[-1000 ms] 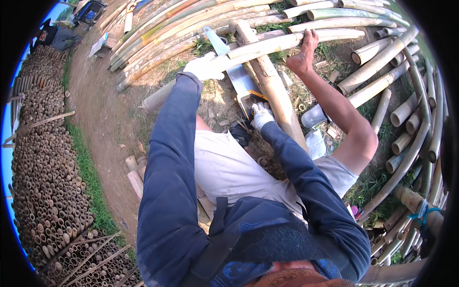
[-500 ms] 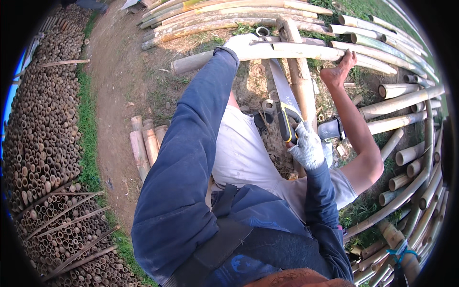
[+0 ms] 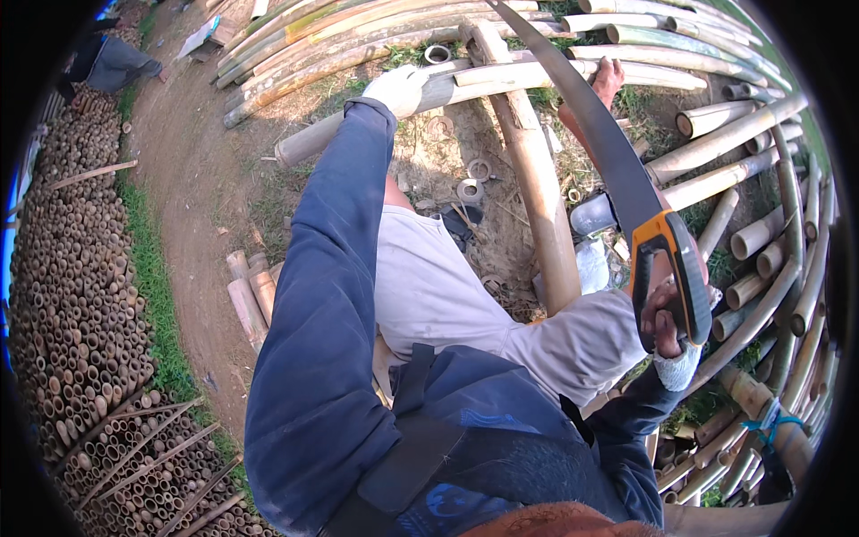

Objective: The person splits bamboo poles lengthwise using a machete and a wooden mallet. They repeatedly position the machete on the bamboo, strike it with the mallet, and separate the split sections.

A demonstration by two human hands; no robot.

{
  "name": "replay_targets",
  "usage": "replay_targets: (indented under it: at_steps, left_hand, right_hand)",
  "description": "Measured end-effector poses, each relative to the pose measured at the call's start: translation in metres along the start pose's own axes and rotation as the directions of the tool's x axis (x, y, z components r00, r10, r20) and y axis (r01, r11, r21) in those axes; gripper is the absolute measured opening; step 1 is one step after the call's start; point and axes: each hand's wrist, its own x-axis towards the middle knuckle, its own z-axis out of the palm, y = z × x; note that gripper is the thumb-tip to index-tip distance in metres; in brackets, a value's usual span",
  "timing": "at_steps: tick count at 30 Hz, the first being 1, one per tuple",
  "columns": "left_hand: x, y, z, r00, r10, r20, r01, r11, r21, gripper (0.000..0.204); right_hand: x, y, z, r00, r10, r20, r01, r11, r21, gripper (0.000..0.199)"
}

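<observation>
A bamboo pole (image 3: 309, 141) lies crosswise ahead of me, resting over a thick upright-leaning bamboo post (image 3: 537, 179). My left hand (image 3: 396, 91), in a white glove, is closed over the pole left of the post. My bare foot (image 3: 608, 79) is against the pole farther right. In my right hand (image 3: 667, 327), wearing a fingertip-less glove, is a handsaw (image 3: 604, 125) with a curved dark blade and a black and yellow handle. The fingers wrap through its grip. The blade points forward and passes in front of the pole's right part in view, apparently raised above it.
Long bamboo poles (image 3: 331, 58) lie beyond the work. More cut poles (image 3: 734, 161) are stacked on the right. A large pile of short bamboo pieces (image 3: 80, 295) lines the left. Bamboo rings (image 3: 470, 190) lie on the soil. Another person (image 3: 121, 63) is at the far left.
My right hand has drawn the handsaw away from the pole, rightward and up toward me. My left hand stays on the pole. The whole view has shifted somewhat.
</observation>
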Motion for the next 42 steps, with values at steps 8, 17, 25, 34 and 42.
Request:
replay_targets:
  at_steps: [8, 17, 25, 34, 42]
  left_hand:
    - [0.004, 0.018, -0.024, 0.899, -0.257, 0.355, 0.266, 0.964, 0.026, 0.119]
    - [0.005, 0.019, -0.025, 0.879, -0.301, 0.371, 0.293, 0.953, 0.079, 0.118]
    - [0.004, 0.019, -0.027, 0.922, -0.267, 0.281, 0.263, 0.963, 0.050, 0.098]
    - [0.005, 0.016, -0.017, 0.930, -0.252, 0.266, 0.248, 0.968, 0.050, 0.092]
    - [0.009, 0.022, -0.028, 0.922, -0.274, 0.273, 0.262, 0.962, 0.080, 0.091]
  right_hand:
    - [0.136, 0.106, 0.215, 0.987, -0.148, -0.062, 0.144, 0.987, -0.067, 0.041]
    - [0.131, 0.097, 0.231, 0.997, -0.004, 0.083, 0.010, 0.997, -0.081, 0.035]
    - [0.093, 0.107, 0.209, 0.991, 0.093, 0.095, -0.087, 0.994, -0.059, 0.014]
    - [0.160, 0.079, 0.255, 0.966, -0.244, 0.084, 0.248, 0.792, -0.558, 0.037]
    - [0.215, 0.122, 0.271, 0.989, -0.126, 0.073, 0.139, 0.964, -0.227, 0.050]
